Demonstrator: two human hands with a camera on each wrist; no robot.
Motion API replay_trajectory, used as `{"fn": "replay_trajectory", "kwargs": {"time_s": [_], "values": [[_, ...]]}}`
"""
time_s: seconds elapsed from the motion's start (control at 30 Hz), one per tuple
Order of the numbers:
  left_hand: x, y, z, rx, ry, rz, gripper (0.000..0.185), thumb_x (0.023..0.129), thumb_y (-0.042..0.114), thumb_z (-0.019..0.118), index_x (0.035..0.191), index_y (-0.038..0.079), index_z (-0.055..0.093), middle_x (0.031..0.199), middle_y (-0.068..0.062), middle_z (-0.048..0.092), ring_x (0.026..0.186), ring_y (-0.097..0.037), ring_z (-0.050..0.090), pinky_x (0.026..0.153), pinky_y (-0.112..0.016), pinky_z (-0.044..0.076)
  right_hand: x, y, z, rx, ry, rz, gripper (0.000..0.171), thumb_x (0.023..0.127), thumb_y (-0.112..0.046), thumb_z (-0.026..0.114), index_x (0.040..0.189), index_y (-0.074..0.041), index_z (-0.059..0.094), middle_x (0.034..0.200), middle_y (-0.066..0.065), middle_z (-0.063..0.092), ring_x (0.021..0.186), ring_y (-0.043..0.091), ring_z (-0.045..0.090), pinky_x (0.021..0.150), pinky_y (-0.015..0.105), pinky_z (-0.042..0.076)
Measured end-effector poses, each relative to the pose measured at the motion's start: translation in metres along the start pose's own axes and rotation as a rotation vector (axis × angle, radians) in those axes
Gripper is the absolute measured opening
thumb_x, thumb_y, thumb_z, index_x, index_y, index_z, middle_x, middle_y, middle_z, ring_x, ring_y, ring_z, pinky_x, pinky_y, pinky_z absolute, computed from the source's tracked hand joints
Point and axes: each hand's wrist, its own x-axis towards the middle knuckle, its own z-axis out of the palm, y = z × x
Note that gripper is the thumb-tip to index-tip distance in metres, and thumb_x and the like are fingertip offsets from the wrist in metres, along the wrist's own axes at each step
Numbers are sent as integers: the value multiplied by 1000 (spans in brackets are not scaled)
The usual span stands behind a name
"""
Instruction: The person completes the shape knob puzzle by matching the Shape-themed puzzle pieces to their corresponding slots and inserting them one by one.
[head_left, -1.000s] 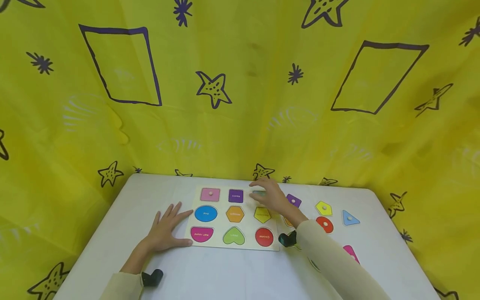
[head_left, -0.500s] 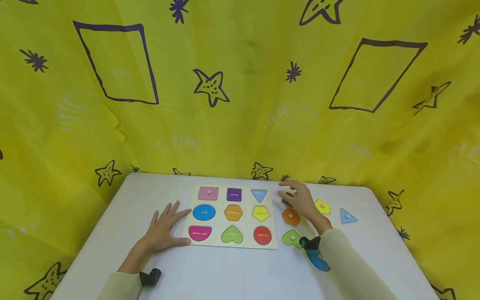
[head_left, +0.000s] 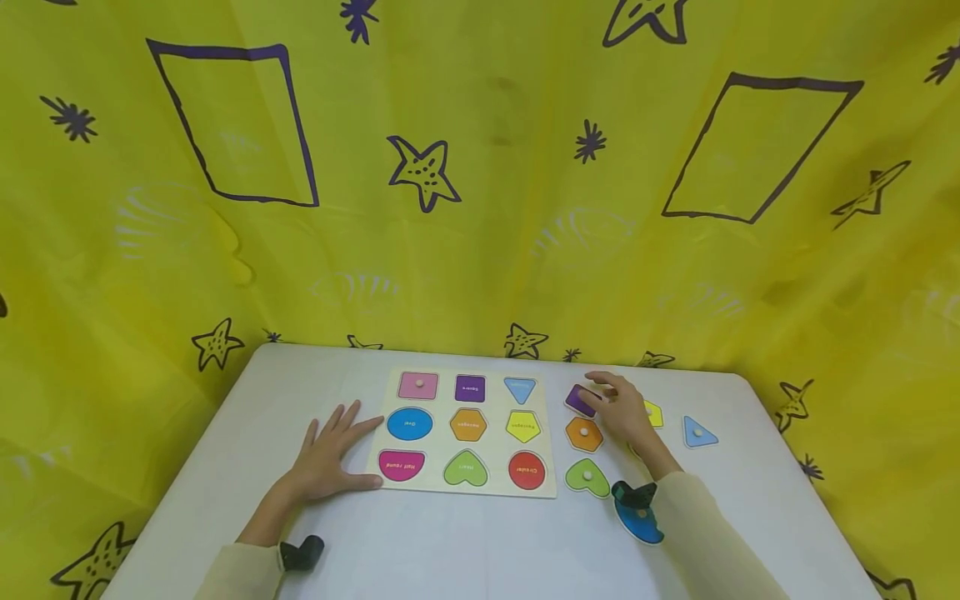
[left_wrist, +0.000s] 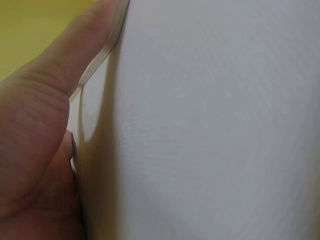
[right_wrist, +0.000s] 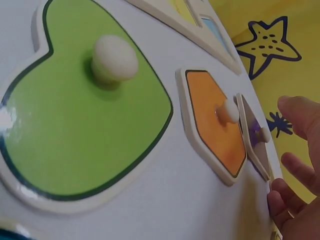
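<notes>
A pale shape puzzle board [head_left: 435,473] lies on the table, with a pink rectangle piece [head_left: 407,386] in its far left corner. My left hand [head_left: 326,458] rests at the board's left edge, fingers spread and thumb touching the near corner. My right hand [head_left: 622,415] is over a purple square piece [head_left: 576,398] right of the board. Its fingers are loosely bent, and the piece's knob [right_wrist: 262,135] stands apart from them in the right wrist view. Nearer me lie an orange hexagon piece [head_left: 582,434] and a green heart piece [head_left: 583,479].
A light-blue triangle piece [head_left: 697,433] lies to the far right. A yellow piece [head_left: 655,414] is partly behind the right hand. Under the right wrist camera lies a blue piece [head_left: 637,527]. A yellow patterned curtain [head_left: 480,250] hangs behind the white table [head_left: 450,550].
My right hand has moved right, off the board's far right corner and over to the purple square piece. The left hand has stayed at the board's edge.
</notes>
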Motion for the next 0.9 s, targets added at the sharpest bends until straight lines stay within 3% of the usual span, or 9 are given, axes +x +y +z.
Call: {"fn": "replay_trajectory", "kwargs": {"time_s": [0.43,0.9], "values": [[1,-1,3,-15,9,8,96,70,59,86,152,20,52,165,-26,26,151,-54,12,114,-79,-2,2,12,3,-50,-21,14,44,100,-30,70,139,-10,62,148,23,49,134,45,46,111,62,40],[2,-2,2,0,-16,-15,97,72,60,85,154,22,49,167,-23,24,152,-53,10,115,-77,-4,2,17,9,-77,62,-93,23,98,-18,71,115,-2,73,136,25,57,130,44,50,111,58,42]]}}
